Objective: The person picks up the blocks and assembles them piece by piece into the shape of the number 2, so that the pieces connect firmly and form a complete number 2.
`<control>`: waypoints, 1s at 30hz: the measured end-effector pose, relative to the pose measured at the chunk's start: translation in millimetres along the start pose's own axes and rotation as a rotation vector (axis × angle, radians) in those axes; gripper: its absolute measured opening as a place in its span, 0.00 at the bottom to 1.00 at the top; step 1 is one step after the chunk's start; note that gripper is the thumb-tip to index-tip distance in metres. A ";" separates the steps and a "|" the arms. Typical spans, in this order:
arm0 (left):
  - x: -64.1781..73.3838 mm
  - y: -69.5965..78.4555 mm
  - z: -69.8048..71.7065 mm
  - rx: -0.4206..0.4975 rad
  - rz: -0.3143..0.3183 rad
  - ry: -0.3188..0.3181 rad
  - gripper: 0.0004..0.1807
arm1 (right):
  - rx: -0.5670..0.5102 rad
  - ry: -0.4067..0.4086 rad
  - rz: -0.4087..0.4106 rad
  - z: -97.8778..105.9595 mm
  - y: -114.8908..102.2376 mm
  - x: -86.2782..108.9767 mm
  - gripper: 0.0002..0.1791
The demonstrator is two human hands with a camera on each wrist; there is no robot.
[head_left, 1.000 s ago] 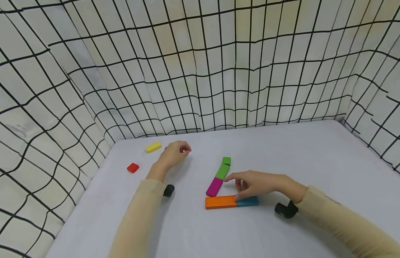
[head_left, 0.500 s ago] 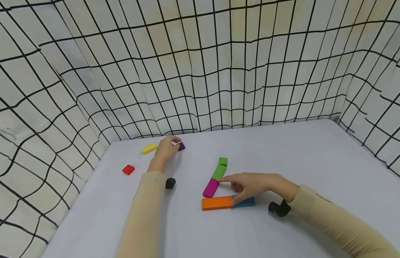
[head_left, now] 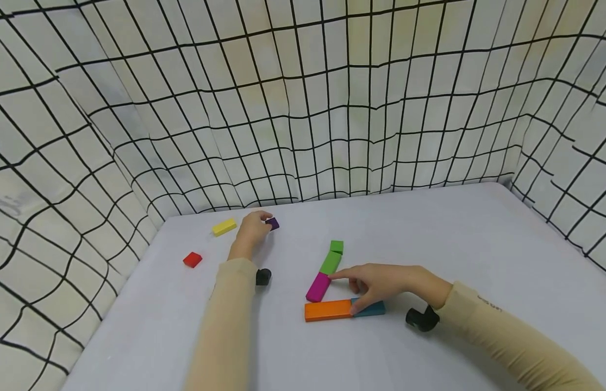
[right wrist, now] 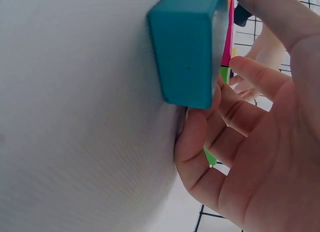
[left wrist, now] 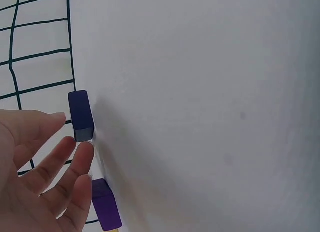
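My left hand (head_left: 254,229) reaches to the back of the table, its fingertips beside a dark blue block (left wrist: 81,117). Thumb and fingers are spread around the near end of that block, without a clear pinch. A purple block (left wrist: 106,206) lies beyond the fingers in the left wrist view. My right hand (head_left: 381,281) rests over a blue block (head_left: 371,309), its thumb at the joint with an orange block (head_left: 327,310). Its extended index fingertip touches a magenta block (head_left: 318,287). The other fingers bend near the blue block.
A long green block (head_left: 330,263) continues from the magenta one, with a small green block (head_left: 336,246) at its far end. A yellow block (head_left: 224,227) and a red block (head_left: 192,259) lie at left on the white table (head_left: 454,228). Black netting (head_left: 307,108) surrounds it.
My left hand has moved toward the back left, and the dark block now shows at its fingertips. The right index fingertip has come onto the magenta block; the thumb stays near the orange-blue joint.
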State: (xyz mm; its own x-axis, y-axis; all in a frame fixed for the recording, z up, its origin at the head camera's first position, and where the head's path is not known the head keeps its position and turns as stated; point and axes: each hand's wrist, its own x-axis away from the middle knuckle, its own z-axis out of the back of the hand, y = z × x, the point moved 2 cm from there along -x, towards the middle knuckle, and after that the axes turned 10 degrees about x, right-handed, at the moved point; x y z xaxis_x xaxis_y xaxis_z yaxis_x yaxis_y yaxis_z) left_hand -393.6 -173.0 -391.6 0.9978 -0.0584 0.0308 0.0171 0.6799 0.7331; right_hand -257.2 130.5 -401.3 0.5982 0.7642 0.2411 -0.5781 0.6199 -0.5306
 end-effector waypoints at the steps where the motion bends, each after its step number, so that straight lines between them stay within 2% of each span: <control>1: -0.1 -0.1 -0.6 0.002 0.014 -0.003 0.23 | -0.002 0.000 -0.003 -0.4 0.2 -0.1 0.42; 7: -0.4 0.6 -3.9 -0.004 0.069 -0.007 0.24 | 0.007 0.001 -0.009 -1.4 0.8 -0.8 0.43; 17: -1.7 1.5 -7.2 -0.038 0.089 -0.020 0.24 | 0.018 0.003 0.000 -0.7 0.0 -0.1 0.42; 30: -0.7 2.0 -7.3 -0.039 0.044 -0.026 0.22 | 0.008 0.009 -0.001 -1.4 0.5 0.0 0.43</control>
State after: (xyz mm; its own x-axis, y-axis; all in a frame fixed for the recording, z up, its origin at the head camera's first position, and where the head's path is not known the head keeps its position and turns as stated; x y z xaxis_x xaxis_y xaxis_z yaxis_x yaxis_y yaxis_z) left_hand -393.7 -166.2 -395.1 0.9957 -0.0460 0.0806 -0.0241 0.7101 0.7037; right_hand -256.7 130.5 -402.7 0.6038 0.7620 0.2342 -0.5817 0.6220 -0.5241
